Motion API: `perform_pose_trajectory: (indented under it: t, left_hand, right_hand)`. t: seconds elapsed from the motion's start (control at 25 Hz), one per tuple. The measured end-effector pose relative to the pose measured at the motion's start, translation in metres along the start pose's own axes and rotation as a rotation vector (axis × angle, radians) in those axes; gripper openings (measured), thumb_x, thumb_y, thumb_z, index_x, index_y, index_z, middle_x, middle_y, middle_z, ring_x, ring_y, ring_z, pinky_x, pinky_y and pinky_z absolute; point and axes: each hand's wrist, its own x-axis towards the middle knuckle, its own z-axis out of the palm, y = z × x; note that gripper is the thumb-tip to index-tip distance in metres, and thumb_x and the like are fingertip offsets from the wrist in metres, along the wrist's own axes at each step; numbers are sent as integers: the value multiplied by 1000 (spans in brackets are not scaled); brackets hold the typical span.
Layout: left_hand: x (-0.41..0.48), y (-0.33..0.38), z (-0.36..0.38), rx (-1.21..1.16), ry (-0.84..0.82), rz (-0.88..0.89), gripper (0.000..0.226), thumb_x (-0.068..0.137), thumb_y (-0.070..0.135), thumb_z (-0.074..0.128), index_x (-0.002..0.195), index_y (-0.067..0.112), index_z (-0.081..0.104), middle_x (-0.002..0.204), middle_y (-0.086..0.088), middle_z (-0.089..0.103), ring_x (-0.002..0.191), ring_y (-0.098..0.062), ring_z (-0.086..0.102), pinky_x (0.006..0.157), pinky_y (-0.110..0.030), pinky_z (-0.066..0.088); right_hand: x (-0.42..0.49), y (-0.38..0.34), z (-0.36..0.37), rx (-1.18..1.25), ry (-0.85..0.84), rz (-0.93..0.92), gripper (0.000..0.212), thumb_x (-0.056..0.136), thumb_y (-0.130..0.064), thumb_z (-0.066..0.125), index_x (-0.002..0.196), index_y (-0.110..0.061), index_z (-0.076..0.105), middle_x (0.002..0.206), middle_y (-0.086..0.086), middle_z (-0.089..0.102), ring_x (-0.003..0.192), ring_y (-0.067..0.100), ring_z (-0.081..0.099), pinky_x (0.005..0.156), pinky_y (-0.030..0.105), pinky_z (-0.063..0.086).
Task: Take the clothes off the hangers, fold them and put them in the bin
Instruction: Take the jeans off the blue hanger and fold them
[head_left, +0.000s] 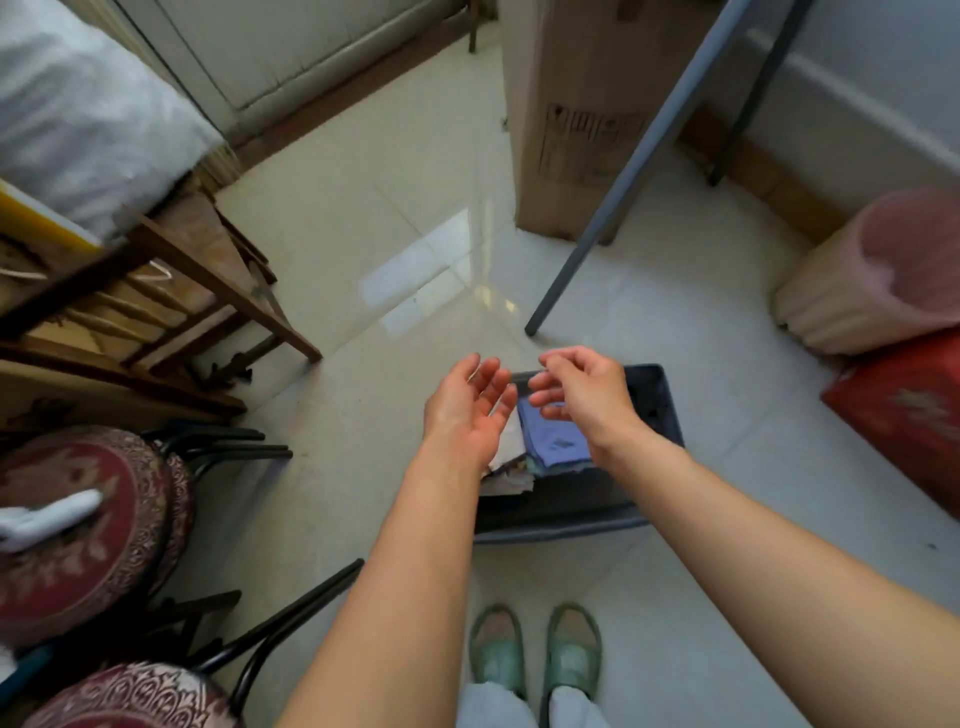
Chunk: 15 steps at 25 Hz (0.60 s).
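Above bin (671, 413) | folded blue garment (556, 441) inside | left hand (465, 410) grip released | right hand (582, 395) grip released

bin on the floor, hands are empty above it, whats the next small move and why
Probably pull both hands back and turn to fetch another garment: the left hand and right hand hover empty, and a folded blue garment already lies in the bin. No hung clothes show here.
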Motion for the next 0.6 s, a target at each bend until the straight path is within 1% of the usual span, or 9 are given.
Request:
perform_pose_trajectory:
  t: [0.12, 0.28, 0.48, 0.6]
  left_hand:
    - [-68, 9, 21, -4, -51, 18, 21, 98, 15, 52, 79, 8, 58, 74, -1, 59, 68, -12, 56, 63, -26, 47]
    - [-158, 20, 54, 38, -171, 33, 20, 97, 16, 54, 79, 10, 60, 75, 1, 60, 67, -11, 56, 64, -26, 47]
    - [-260, 14, 99, 107, -323, 39, 22, 97, 16, 54, 77, 9, 60, 69, 0, 62, 66, -12, 56, 65, -27, 48]
    - [-310, -2, 122, 172, -433, 1, 19, 96, 18, 55, 79, 10, 61, 75, 1, 61, 68, -11, 56, 66, -26, 48]
  right_hand:
    - [-52, -41, -30, 53, 20, -29, 19, 100, -12, 44, 107, -4, 61, 79, 10, 64, 61, 16, 61, 55, 23, 50]
    - [-122, -93, -67, 186, 86, -95, 17, 99, -12, 47, 95, -11, 63, 78, 8, 67, 61, 17, 62, 57, 25, 50]
    - [-213, -144, -117, 292, 190, -196, 16, 99, -14, 48, 96, -13, 64, 80, 8, 69, 66, 19, 65, 58, 26, 50]
    - [-268, -164, -153, 370, 283, -270, 17, 99, -10, 47, 93, -12, 63, 78, 8, 68, 63, 19, 63, 56, 26, 50]
